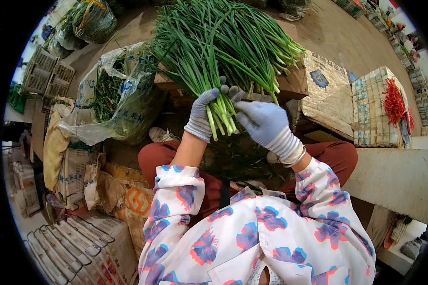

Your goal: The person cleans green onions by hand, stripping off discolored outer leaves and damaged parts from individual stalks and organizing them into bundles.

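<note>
My left hand [204, 111], in a grey-blue knitted glove, is wrapped round a bunch of chives [202, 66] with long flat leaves. Their pale cut ends poke out below the fist, toward me. Close against the right side of this bunch is my gloved right hand [268, 126]. Its fingers are bent together at the stems, and what they pinch, if anything, is hidden. Behind the hands, a large heap of chives [252, 38] lies on a low wooden stand [297, 85], its stem ends pointing to the right and toward me.
At left stands a clear plastic bag [133, 107] with loose greens inside. A flattened cardboard piece [325, 90] lies right of the stand, beside a pale stack [371, 111] topped with red ties [394, 102]. Plastic crates [95, 256] sit at lower left. Leaf scraps lie between my legs.
</note>
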Demonstrator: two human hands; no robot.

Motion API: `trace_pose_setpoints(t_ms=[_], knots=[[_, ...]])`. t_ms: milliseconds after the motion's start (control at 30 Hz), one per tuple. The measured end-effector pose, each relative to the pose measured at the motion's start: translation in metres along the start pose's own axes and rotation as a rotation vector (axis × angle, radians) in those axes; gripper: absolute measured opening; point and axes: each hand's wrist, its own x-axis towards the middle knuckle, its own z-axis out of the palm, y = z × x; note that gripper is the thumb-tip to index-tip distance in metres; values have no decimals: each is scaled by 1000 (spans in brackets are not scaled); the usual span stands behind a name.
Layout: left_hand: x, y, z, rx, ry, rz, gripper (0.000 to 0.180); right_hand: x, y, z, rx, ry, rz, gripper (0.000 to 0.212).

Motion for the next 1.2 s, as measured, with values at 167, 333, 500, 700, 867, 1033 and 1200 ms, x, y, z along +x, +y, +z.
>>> trace_pose_setpoints(t_ms=[167, 333, 500, 700, 867, 1033, 1200], knots=[[2, 0, 9, 62, 75, -5, 42, 6, -8, -8, 59, 75, -15, 22], [7, -3, 5, 78, 50, -13, 42, 5, -3, 11, 75, -87, 74, 16], [4, 8, 1, 62, 65, -43, 39, -22, -7, -28, 1109, -661, -93, 11], [9, 2, -2, 181, 187, -21, 40, -3, 0, -20, 334, -152, 40, 24], [9, 9, -10, 413, 332, 49, 38, 26, -7, 29, -202, -5, 24, 20], [18, 1, -13, 260, 360, 2, 29, 5, -1, 29, -184, -32, -32, 19], [15, 1, 10, 433, 361, -57, 27, 8, 1, 21, -105, 53, 86, 26]])
